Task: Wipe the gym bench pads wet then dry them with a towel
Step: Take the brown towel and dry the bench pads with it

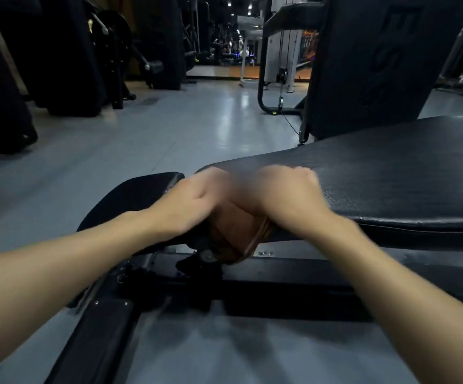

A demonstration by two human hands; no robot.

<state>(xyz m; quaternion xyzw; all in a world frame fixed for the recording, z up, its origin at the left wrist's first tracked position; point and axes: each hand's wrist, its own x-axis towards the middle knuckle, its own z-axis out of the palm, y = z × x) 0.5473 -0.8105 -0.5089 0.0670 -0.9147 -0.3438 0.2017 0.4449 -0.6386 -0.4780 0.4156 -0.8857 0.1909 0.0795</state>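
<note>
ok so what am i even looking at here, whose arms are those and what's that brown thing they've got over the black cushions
There is no robot here. These are a person's two bare arms, seen from a camera worn on their head that looks forward and down. It is the only view.

In front of them is a gym bench: a small seat pad on the left and a long back pad on the right, both black, on a dark metal frame.

The left hand and right hand meet over the gap between the pads. The brown thing is a cloth, bunched under both hands and hanging over the near edge. Both hands seem to have a grip on it, though blur hides the fingers.

Behind are a grey floor and other gym machines.
</note>
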